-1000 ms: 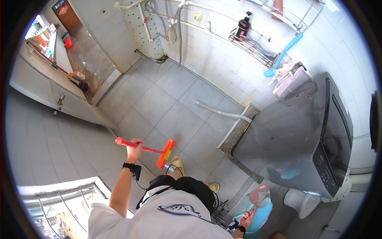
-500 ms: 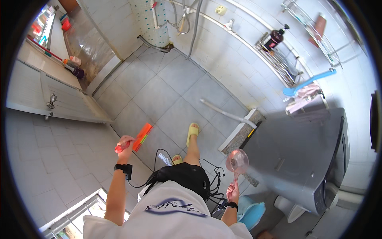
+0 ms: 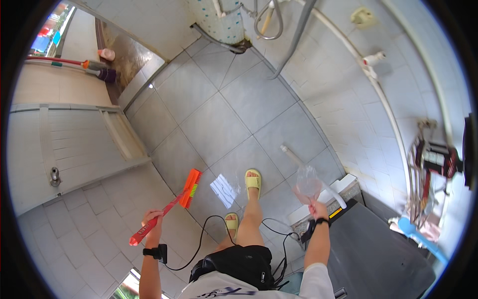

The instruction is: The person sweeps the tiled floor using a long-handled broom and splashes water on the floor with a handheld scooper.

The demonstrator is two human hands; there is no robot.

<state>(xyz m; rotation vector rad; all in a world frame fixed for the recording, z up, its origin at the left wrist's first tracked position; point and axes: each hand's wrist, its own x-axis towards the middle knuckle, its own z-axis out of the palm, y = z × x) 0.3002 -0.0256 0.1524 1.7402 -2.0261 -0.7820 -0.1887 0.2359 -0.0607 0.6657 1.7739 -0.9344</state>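
Nearest, at the lower edge, are the white shirt (image 3: 224, 286) and black shorts (image 3: 239, 264), with a thin black cable (image 3: 200, 242) looping from the band (image 3: 156, 252) on the left wrist. The left hand (image 3: 153, 224) is closed around the red handle of a brush (image 3: 190, 188), which slants up and rightward to its orange head with yellow-green bristles; the head is over the floor, and I cannot tell whether it touches. The right hand (image 3: 317, 209) grips the short handle of a clear, pinkish dipper (image 3: 308, 182), its bowl pointing away from the body, in front of a pale hose (image 3: 334, 196). To the right of that forearm is the dark grey top of an appliance (image 3: 376, 254). Two yellow-green sandals (image 3: 253, 180) are on the feet, the right foot farther forward, with a bright striped patch (image 3: 224, 191) just left of it on the grey tiled floor (image 3: 214, 124). Along the right wall are a wire rack (image 3: 416, 182) and a blue long-handled brush (image 3: 409, 227). A white door (image 3: 74, 149) stands at the left. Farthest, grey hoses (image 3: 295, 42) hang by the far wall, and a purple-ended tool (image 3: 106, 75) lies near the doorway.
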